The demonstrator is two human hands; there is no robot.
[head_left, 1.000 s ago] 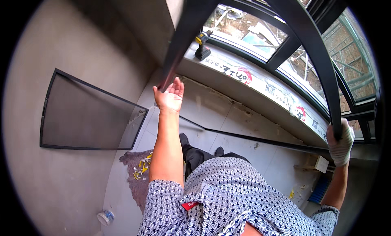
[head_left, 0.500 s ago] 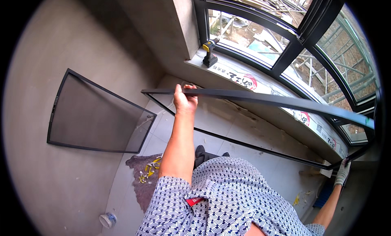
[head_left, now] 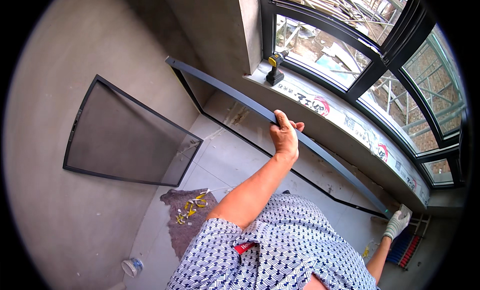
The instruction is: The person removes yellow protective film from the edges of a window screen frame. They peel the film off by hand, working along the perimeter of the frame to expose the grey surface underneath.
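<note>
A long dark metal window frame (head_left: 235,97) stands tilted in front of the sill wall, its lower rail near the floor. My bare left hand (head_left: 284,136) grips the frame's top rail about midway along it. My right hand (head_left: 397,224), in a white work glove, holds the far right end of the same rail near its corner. My patterned blue-and-white shirt fills the lower middle of the view.
A dark mesh screen panel (head_left: 130,140) leans on the left wall. A yellow-and-black cordless drill (head_left: 275,70) stands on the concrete sill (head_left: 350,122) under the black-framed windows. A rag with yellow scraps (head_left: 187,210), a small roll (head_left: 132,266) and a blue-and-red rack (head_left: 410,245) lie on the floor.
The frame has come down from overhead to below the sill. Both my hands have dropped with it, the left one now closed over the top rail.
</note>
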